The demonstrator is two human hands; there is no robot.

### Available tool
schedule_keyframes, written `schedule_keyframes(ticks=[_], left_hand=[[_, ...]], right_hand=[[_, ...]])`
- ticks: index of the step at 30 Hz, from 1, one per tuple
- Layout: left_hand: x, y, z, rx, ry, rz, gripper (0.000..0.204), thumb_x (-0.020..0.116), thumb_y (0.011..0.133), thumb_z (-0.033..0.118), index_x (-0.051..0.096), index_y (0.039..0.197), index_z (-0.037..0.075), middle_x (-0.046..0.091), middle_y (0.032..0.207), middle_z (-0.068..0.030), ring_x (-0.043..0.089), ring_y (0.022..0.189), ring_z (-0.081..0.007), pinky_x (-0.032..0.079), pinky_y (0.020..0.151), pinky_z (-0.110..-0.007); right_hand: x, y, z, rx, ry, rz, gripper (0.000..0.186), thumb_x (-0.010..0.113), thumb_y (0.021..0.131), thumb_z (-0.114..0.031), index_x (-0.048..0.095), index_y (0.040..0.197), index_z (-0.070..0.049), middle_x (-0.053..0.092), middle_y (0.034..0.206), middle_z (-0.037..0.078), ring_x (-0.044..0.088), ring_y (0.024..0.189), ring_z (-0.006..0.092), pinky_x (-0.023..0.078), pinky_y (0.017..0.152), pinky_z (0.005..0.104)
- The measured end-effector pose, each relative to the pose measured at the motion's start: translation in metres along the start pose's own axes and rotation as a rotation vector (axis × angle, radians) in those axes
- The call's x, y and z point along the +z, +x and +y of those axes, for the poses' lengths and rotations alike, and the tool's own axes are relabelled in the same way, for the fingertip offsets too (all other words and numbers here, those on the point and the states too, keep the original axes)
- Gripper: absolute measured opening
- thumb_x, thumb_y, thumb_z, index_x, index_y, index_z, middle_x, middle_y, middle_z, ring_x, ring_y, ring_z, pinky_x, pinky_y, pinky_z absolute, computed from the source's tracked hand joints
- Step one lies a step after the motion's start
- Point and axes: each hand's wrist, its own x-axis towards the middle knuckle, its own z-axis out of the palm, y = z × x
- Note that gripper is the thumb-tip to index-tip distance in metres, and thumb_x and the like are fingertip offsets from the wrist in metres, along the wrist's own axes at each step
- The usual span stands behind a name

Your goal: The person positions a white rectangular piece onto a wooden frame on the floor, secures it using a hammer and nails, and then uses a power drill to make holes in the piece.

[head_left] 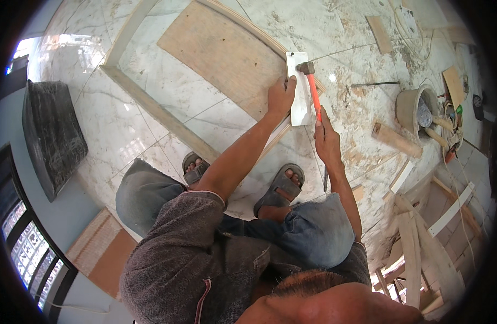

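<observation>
As the person squats on the tiled floor, left hand: over the left edge of the white plank, thumb down on its face and fingers bunched just beside that edge, can't tell if they're really pinching it
Right hand: fingers wrapped snug around the lower part of the hammer's grip
Orange-handled hammer: dark metal head over the upper half of the plank, can't tell if it's actually touching
White plank: out in front of the person, lying across the near right part of the wooden frame, with a small dark spot near its far end
Wooden frame: pale strips set on edge, flat on the tiles, pretty big
Plywood sheet: inside the frame, left of the plank
Bucket: off to the right, wooden-handled tools poking out, a short wood block just beside it
Black plastic tub: well over to the left, by the wall
</observation>
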Motion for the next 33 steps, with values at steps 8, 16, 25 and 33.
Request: schedule_keyframes(ticks=[8,16,25,33], left_hand=[[-0.006,0.004,0.0,-0.016,0.063,-0.115,0.05,0.049,0.092,0.043,0.063,0.086,-0.005,0.064,0.078,-0.0269,0.061,0.076,-0.0446,0.046,0.068,-0.048],[-0.011,0.01,-0.003,-0.051,0.116,-0.184,0.054,0.047,0.092,0.048,0.064,0.09,-0.004,0.064,0.086,-0.028,0.061,0.083,-0.0444,0.046,0.074,-0.048],[-0.011,0.009,0.002,-0.051,0.095,-0.167,0.054,0.049,0.091,0.047,0.062,0.083,-0.005,0.063,0.081,-0.028,0.062,0.079,-0.0426,0.046,0.072,-0.047],[-0.006,0.014,-0.006,-0.064,0.121,-0.171,0.053,0.048,0.092,0.046,0.064,0.087,-0.005,0.064,0.082,-0.0275,0.063,0.08,-0.0402,0.046,0.072,-0.046]], right_hand=[[-0.02,0.002,-0.016,-0.008,0.016,-0.036,0.046,0.042,0.098,-0.022,0.039,0.142,-0.01,0.06,0.073,0.019,0.061,0.066,0.03,0.047,0.065,0.0375],[-0.046,0.018,-0.068,-0.134,-0.02,0.051,0.044,0.042,0.098,-0.021,0.04,0.142,-0.01,0.058,0.073,0.02,0.061,0.067,0.0317,0.047,0.066,0.0381],[-0.055,0.022,-0.083,-0.306,-0.134,0.122,0.044,0.042,0.098,-0.019,0.04,0.142,-0.015,0.063,0.086,0.025,0.064,0.08,0.0395,0.048,0.072,0.0448],[-0.064,0.037,-0.078,-0.07,-0.248,-0.135,0.045,0.038,0.1,-0.023,0.037,0.144,-0.015,0.063,0.087,0.025,0.063,0.078,0.0381,0.048,0.072,0.0419]])
